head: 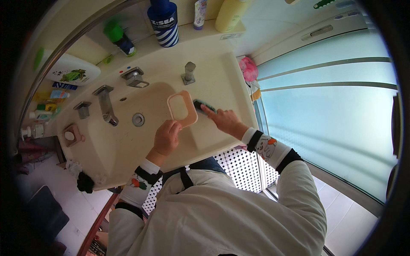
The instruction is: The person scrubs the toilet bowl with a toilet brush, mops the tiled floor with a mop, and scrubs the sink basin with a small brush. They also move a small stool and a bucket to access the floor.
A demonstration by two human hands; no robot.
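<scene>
My left hand (166, 137) pinches the near edge of a pale pink rectangular plastic frame (191, 116) with rounded corners, perhaps part of a soap dish. It is held tilted above the right part of the cream washbasin (211, 134); a cream area shows inside its rim. In my right hand (226, 121) is a small scrub brush (199, 104) with a dark and greenish body, the index finger stretched along it. The brush's tip is close to the frame's right side; whether they touch I cannot tell. The metal drain (138, 119) lies left of the frame.
A chrome faucet (106, 107) and a square metal fitting (189, 74) rise from the basin. Behind stand a blue pump bottle (164, 27) and a green-capped can (120, 38). A pink soap dish (72, 135) sits at the left. Frosted glass doors (326, 115) are at the right.
</scene>
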